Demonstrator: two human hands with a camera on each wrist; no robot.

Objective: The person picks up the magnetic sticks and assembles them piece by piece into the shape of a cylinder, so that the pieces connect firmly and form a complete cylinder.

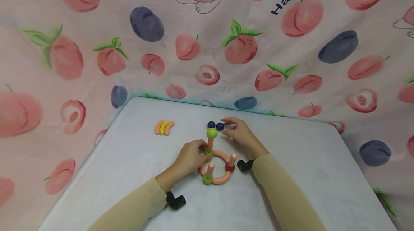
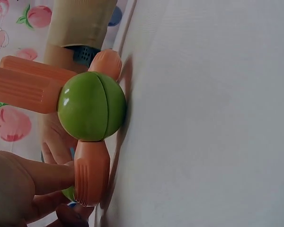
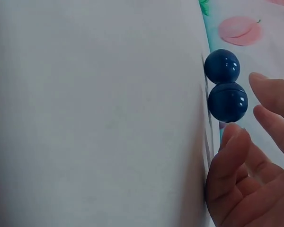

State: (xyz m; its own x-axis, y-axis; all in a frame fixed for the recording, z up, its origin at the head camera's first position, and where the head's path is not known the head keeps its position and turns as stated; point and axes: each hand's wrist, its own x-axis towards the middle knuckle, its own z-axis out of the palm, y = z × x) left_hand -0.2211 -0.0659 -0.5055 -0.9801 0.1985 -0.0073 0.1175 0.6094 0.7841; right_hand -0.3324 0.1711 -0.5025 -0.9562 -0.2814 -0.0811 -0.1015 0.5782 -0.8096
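Observation:
My left hand (image 1: 191, 157) grips a toy ring frame (image 1: 221, 180) at its back left, fingers around a green ball joint (image 1: 209, 153). The frame joins curved orange pieces through two green balls and a red ball (image 1: 230, 167). Three orange rods stand up from it, and the back rod (image 1: 210, 144) carries a light green ball (image 1: 211, 133) on top. My right hand (image 1: 242, 134) reaches beside two dark blue balls (image 3: 222, 66), its thumb and fingers spread around the nearer blue ball (image 3: 228, 102), with a gap still visible between them in the right wrist view.
Two orange curved pieces and a yellow curved piece (image 1: 164, 128) lie side by side at the back left of the white table (image 1: 129, 173). A fruit-print cloth (image 1: 181, 19) hangs behind the table. Dark wrist-camera mounts (image 1: 176, 201) stick out from both sleeves.

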